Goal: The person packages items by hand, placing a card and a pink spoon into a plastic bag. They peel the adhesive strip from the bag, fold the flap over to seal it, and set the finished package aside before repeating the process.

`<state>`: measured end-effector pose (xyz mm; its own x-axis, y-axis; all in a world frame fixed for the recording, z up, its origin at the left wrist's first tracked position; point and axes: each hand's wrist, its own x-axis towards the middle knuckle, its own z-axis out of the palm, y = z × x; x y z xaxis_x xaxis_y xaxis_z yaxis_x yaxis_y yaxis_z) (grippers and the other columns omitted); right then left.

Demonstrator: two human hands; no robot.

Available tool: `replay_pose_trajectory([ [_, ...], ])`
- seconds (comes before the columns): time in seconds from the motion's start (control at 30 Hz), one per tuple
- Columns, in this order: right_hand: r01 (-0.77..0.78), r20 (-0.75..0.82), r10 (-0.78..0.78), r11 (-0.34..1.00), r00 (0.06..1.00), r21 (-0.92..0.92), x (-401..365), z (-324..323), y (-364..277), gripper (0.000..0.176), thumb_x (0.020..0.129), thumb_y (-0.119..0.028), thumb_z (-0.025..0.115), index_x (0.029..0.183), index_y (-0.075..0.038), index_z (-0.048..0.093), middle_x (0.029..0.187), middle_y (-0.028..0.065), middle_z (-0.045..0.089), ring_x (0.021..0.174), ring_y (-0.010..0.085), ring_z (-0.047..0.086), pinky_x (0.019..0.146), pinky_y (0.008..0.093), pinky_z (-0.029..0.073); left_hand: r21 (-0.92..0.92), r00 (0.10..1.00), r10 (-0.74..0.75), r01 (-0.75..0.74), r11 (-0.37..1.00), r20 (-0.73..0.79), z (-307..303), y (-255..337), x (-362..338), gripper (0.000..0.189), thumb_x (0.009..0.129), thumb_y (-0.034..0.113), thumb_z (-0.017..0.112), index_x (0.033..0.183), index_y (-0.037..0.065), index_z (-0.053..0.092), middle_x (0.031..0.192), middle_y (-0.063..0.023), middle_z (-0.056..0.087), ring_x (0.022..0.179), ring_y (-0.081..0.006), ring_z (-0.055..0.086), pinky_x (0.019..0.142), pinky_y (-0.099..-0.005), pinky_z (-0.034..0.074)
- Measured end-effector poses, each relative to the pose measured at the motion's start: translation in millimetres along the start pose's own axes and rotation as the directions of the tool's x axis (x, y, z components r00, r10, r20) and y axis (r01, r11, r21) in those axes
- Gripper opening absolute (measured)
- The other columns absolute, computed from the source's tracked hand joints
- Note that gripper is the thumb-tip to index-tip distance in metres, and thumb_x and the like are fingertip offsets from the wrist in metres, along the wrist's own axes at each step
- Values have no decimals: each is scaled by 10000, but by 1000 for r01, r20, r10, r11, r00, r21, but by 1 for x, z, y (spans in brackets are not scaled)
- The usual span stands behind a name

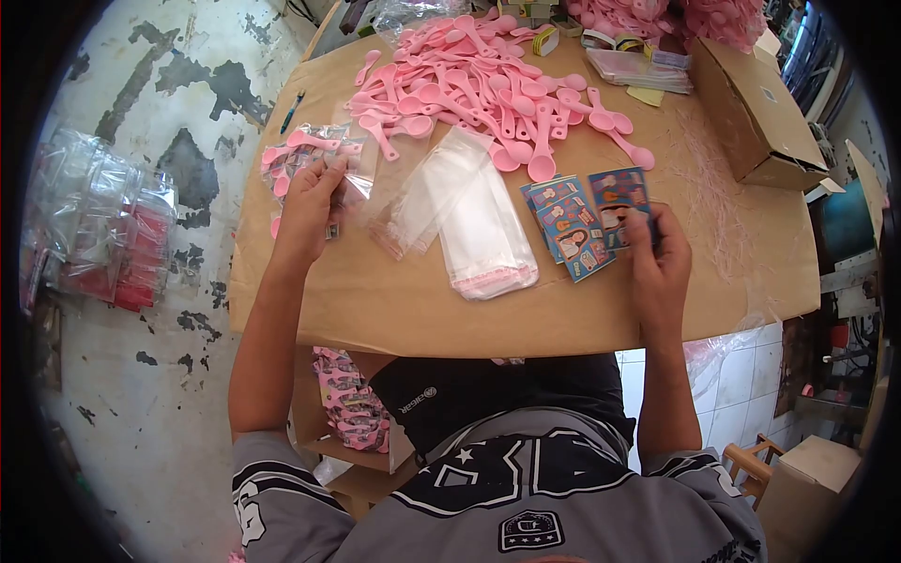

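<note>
My left hand is closed at a clear plastic bag, on the pile of bagged pink spoons at the left of the table. Its fingertips are partly hidden there. Between thumb and fingers, my right hand grips a blue printed card, lifted beside a small stack of the same cards. A stack of clear flat bags lies between my hands, with a few looser bags fanned out on its left. Beyond them spreads a big heap of loose pink measuring spoons.
A cardboard box stands at the right edge, near pink shredded strands. Tape rolls and a pack of clear bags lie at the back. A pen rests at the left edge. Plastic-wrapped packs sit on the floor.
</note>
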<state>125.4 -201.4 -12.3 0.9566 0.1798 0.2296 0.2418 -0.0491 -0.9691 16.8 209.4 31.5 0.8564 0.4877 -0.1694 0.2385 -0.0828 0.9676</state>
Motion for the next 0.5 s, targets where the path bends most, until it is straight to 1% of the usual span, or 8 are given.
replay_pose_trajectory([
  [0.03,29,-4,-29,998,1000,52,-1,-3,0,222,1064,-209,625,1087,8,662,888,-4,647,696,65,528,624,238,431,-119,999,-3,8,993,41,4,2,-3,222,1072,252,596,1190,82,678,919,29,659,789,-73,638,666,-229,522],
  [0.1,83,-11,-82,985,997,153,-6,-11,1,217,1074,-188,608,1152,10,651,927,-1,654,704,56,546,626,216,440,-350,993,0,42,936,119,20,5,-20,257,1069,212,601,1275,63,637,1099,-43,723,968,-132,716,814,-268,596],
  [0.2,18,88,-28,994,996,110,-13,-4,-18,234,1061,-134,621,1233,25,623,942,23,666,714,47,572,621,202,464,-477,967,39,88,874,251,50,15,-42,338,1055,151,610,1368,28,571,1296,-134,694,1198,-230,687,1027,-356,577],
  [0.3,-126,208,78,965,975,229,-23,8,-34,272,1037,-86,648,1273,41,601,966,47,681,711,55,595,615,208,486,-542,976,99,23,840,196,83,16,-59,395,1049,147,619,1409,6,537,1296,-149,690,1225,-255,676,1057,-380,571],
  [0.4,-252,312,164,931,936,266,-27,14,-41,270,1025,-72,662,1260,46,600,981,62,692,704,55,598,615,213,492,-646,980,126,3,764,153,119,20,-72,397,1050,137,614,1413,6,522,1313,-171,681,1232,-275,672,1042,-388,580],
  [0.43,-272,328,176,921,928,277,-27,17,-40,256,1028,-85,661,1242,43,605,979,61,699,695,58,601,611,213,492,-661,978,142,-7,751,150,131,25,-78,386,1052,129,607,1407,3,520,1341,-190,662,1256,-293,657,1048,-407,575],
  [0.5,-282,364,159,907,918,314,-25,20,-41,246,1032,-92,656,1232,42,607,962,56,698,691,59,603,609,215,494,-698,976,169,-23,716,140,153,24,-82,385,1055,132,603,1407,3,516,1363,-200,646,1278,-293,643,1063,-414,564],
])
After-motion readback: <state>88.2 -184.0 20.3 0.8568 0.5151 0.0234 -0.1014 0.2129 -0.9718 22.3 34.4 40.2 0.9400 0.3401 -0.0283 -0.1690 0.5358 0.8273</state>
